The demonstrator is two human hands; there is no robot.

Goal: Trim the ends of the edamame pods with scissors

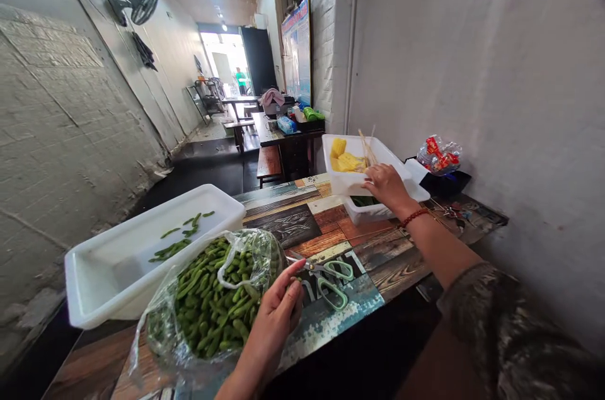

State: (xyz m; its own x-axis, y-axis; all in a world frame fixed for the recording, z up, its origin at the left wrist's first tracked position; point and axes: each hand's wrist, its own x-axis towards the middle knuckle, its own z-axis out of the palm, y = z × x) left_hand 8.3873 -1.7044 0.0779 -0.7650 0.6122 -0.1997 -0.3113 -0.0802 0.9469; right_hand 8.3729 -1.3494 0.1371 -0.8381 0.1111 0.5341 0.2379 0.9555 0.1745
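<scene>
1. Scissors (pixel 317 269) with pale green handles lie on a patterned wooden tabletop (pixel 401 274), just right of a clear plastic bag (pixel 161 327) of green pods (pixel 212 302). Their long axis runs from the blades, aimed left toward the bag, to handle loops spread apart at the right.
2. At left, a long white tray (pixel 142 230) stretches from lower left toward upper right, a few loose pods (pixel 170 251) scattered on its floor.
3. Across the tabletop at right, a white container (pixel 347 184) of yellow food (pixel 347 162) sits atop a second white container (pixel 373 214) showing something green inside. Thin sticks (pixel 367 145) slant up and leftward out of the upper one.
4. The left hand (pixel 283 299) rises from the bottom of the frame beside the bag, its index finger extended up and rightward by the scissors' blades. Thumb and index stand close together; whether they grip a pod or touch the scissors cannot be told.
5. The right hand (pixel 387 186), a red bracelet (pixel 413 217) at the wrist, reaches forward and leftward to the upper container's near rim. Its fingers bend over that edge, near the sticks; their grip cannot be made out.
</scene>
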